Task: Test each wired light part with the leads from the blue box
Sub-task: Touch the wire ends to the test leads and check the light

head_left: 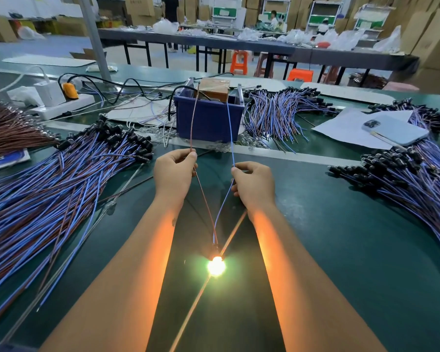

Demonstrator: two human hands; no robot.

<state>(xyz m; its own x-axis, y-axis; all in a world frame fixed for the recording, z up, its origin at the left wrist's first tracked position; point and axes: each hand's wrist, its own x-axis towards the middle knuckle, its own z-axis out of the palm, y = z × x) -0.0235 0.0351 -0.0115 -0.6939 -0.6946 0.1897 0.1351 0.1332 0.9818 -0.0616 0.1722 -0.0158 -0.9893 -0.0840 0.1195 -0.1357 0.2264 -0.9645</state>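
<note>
Two hands work at mid-desk (pixel 341 237), catalogued left to right.

Far left of the hands: heap of blue-and-brown wired parts (pixel 61 184) with black caps, lying on the desk; white power strip (pixel 61 107) beyond it.

Left hand (pixel 174 174): thumb and forefinger pinch the brown lead (pixel 194 118) together with the part's brown wire (pixel 205 201).

Between and beyond the hands: blue box (pixel 208 118), both leads rising from it.

Nearer than the hands, between the forearms: light part (pixel 216 266), lit bright orange-white, its two wires running up to the hands.

Right hand (pixel 254 184): fingers curled, pinching the blue lead (pixel 230 128) against the part's blue wire (pixel 224 204).

Right of the hands: further bundles (pixel 401 179) of wired parts; phone (pixel 394 129) on white paper (pixel 346 128).
</note>
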